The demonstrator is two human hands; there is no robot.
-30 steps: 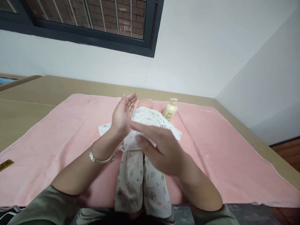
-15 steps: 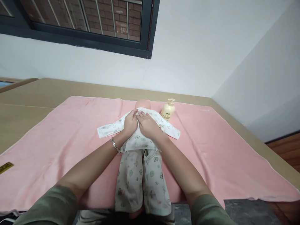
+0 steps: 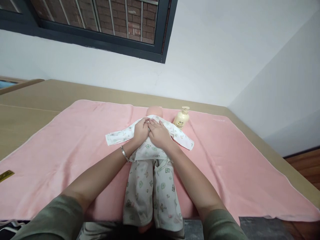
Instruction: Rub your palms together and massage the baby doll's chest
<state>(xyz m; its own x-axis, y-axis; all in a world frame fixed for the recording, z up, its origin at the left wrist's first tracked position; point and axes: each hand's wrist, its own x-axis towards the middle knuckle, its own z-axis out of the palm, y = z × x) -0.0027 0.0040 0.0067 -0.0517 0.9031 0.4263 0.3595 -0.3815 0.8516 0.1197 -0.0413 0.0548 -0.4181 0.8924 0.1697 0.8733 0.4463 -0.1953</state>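
Resting my 2 bare palms on the long-sleeved printed top (image 3: 150,151), I am grasping nothing: my right hand (image 3: 160,134) is lying flat, and my left hand (image 3: 141,131) is cupping loosely just beside it. The baby doll (image 3: 154,111) wearing the top is lying on the pink blanket (image 3: 82,133), its printed trousers (image 3: 140,196) extending past the blanket's near edge. If I am pushing away too hard, I am risking rucking the top or sliding the doll over the creased blanket. If I am dragging back, the overhanging legs could be slipping farther off. My silver bracelet (image 3: 124,154) is sitting near the top's lower edge and could be snagging it; a wide right-hand swing could be toppling the pump bottle (image 3: 181,119).
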